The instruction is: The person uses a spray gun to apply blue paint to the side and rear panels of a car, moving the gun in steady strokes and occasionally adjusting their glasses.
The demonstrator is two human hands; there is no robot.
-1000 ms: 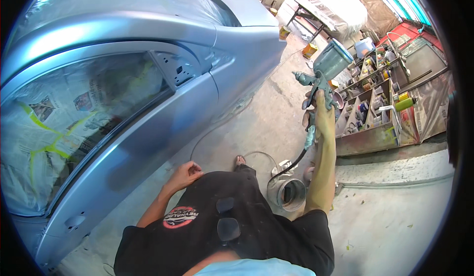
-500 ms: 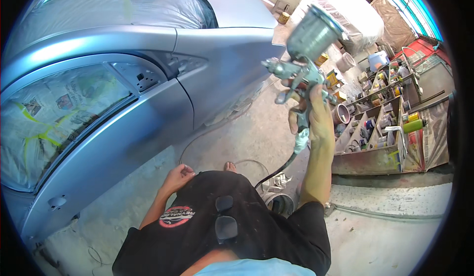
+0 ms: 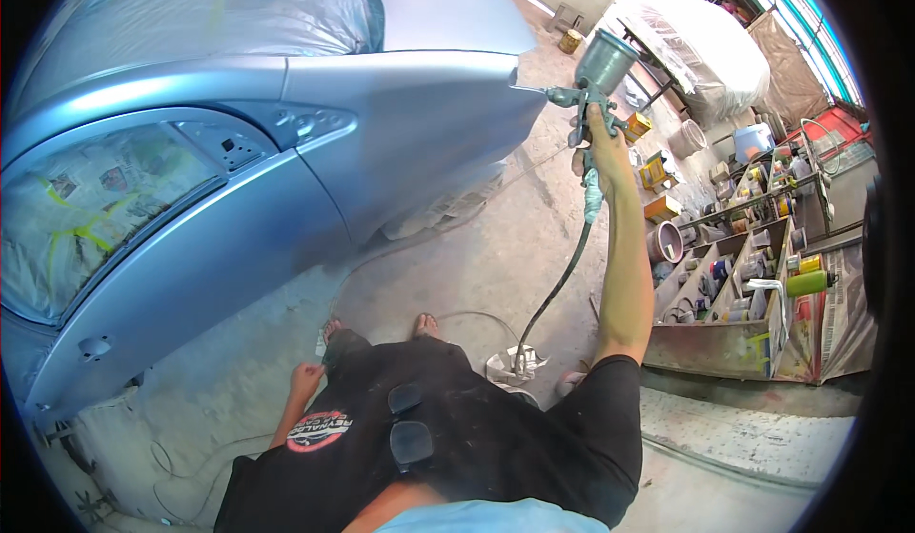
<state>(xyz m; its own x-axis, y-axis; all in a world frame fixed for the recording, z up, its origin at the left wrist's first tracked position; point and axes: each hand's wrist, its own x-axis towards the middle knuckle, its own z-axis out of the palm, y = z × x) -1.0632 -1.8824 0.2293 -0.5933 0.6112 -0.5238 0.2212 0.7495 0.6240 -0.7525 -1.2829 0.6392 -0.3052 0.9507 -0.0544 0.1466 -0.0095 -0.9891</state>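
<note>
My right hand (image 3: 600,138) grips a metal spray gun (image 3: 591,100) with a cup (image 3: 605,61) upright on top and a hose (image 3: 572,266) hanging below. The gun's nozzle points left, near the end corner of a pale metallic blue car panel (image 3: 429,142); whether it touches cannot be told. The car's side window (image 3: 114,209) is masked with plastic, newspaper and yellow tape. My left hand (image 3: 308,375) hangs low beside my shirt, fingers curled together; anything in them is too small to make out.
Right stand a divided rack of cans and bottles (image 3: 715,338), square tins (image 3: 658,176) and a bucket (image 3: 667,244). A plastic-covered object (image 3: 696,47) is behind. The hose runs across the floor (image 3: 457,257) by my bare feet and crumpled paper (image 3: 505,364).
My right hand and the gun moved left toward the car, then rose and now sit farther forward. My left hand dropped lower and leftward. My feet show more, and the view has shifted.
</note>
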